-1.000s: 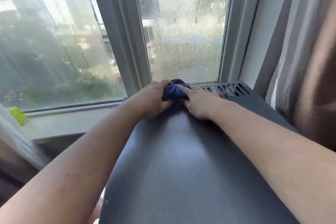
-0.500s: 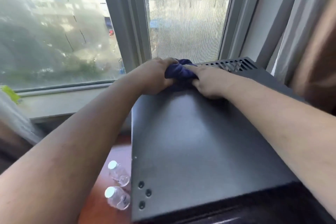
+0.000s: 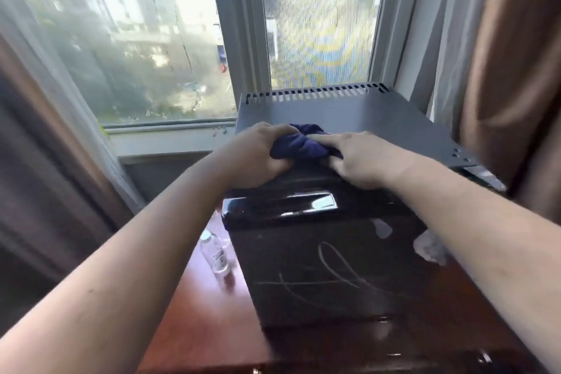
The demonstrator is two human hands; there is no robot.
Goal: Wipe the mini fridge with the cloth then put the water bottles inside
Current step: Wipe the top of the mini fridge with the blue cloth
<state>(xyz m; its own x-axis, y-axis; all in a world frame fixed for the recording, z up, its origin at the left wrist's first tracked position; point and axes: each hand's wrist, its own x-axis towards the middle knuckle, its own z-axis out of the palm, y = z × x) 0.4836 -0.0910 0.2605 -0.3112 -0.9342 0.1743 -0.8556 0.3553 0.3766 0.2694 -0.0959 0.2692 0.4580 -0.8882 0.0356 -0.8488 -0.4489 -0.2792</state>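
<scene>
Navy cloth (image 3: 299, 146), bunched into a soft wad, sits at the front edge of the mini fridge (image 3: 349, 112), where the grey metal top meets the glossy black door. Both hands press it there: the left hand (image 3: 258, 155) curls its fingers (image 3: 280, 133) around the wad's left side, clenched on the fabric, while the right hand (image 3: 361, 158) lies flatter, its fingers (image 3: 321, 138) pinning the right side down.

The cloth looks light and limp, so it will likely fold and ride up under a push unless it is kept balled in the palm; gripping it in a fist, as the left hand does, seems the surer hold. The fridge's top looks stiff and smooth, and the door is shiny enough to show streaks.

One water bottle (image 3: 216, 255) stands on the reddish wooden bench (image 3: 194, 307) just left of the fridge, clear plastic with a pale cap. It appears small and light, probably a little slippery, and is best taken around its middle. The door is shut, so it has to be opened before any bottle goes in.
</scene>
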